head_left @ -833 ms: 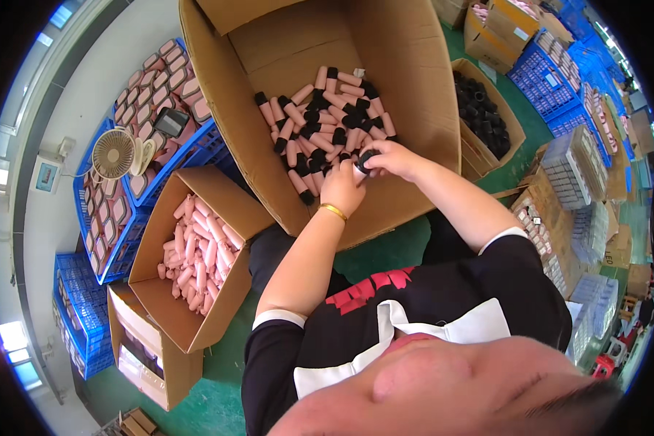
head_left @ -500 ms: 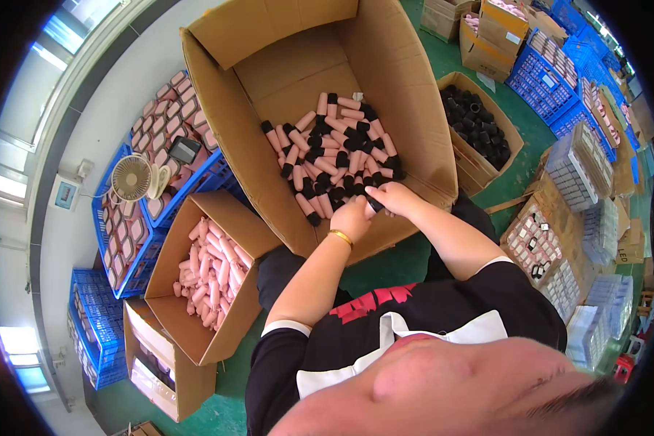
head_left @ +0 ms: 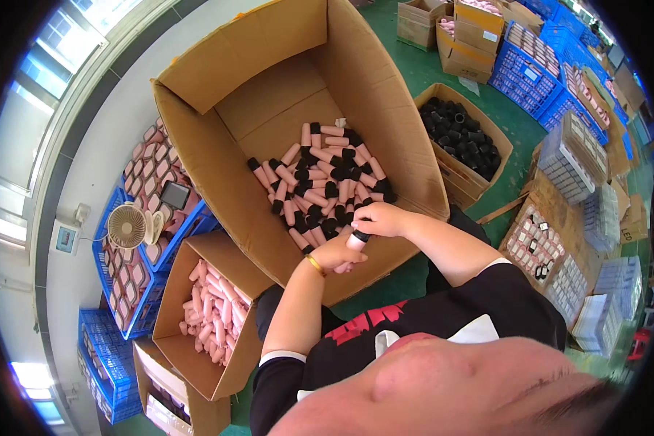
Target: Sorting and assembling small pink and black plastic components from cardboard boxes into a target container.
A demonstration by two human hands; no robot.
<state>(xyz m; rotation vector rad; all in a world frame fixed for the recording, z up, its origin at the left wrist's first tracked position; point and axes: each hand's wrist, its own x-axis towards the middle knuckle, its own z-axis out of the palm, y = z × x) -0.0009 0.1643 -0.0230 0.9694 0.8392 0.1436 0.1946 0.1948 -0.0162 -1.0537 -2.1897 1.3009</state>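
My left hand [head_left: 336, 253] is closed around a pink tube [head_left: 354, 244] with a black cap [head_left: 361, 235] at its upper end. The fingers of my right hand [head_left: 380, 219] are closed on that black cap. Both hands are over the near edge of a large open cardboard box [head_left: 269, 98]. A heap of pink tubes with black ends [head_left: 316, 174] lies on the bottom of this box. Below my left hand some pink shows, but I cannot make out whether it is fingers or a second tube.
To the left stands a carton [head_left: 171, 312] of plain pink tubes [head_left: 214, 309]. A carton [head_left: 498, 171] of black caps [head_left: 461, 134] is at the right. Blue crates [head_left: 142, 305] with pink-and-grey pieces and a small fan [head_left: 128, 225] line the wall. Stacked trays [head_left: 567, 171] stand far right.
My hands have come nearer to me with the held tube, which now shows more of its pink body. The view has turned slightly, so the boxes appear shifted.
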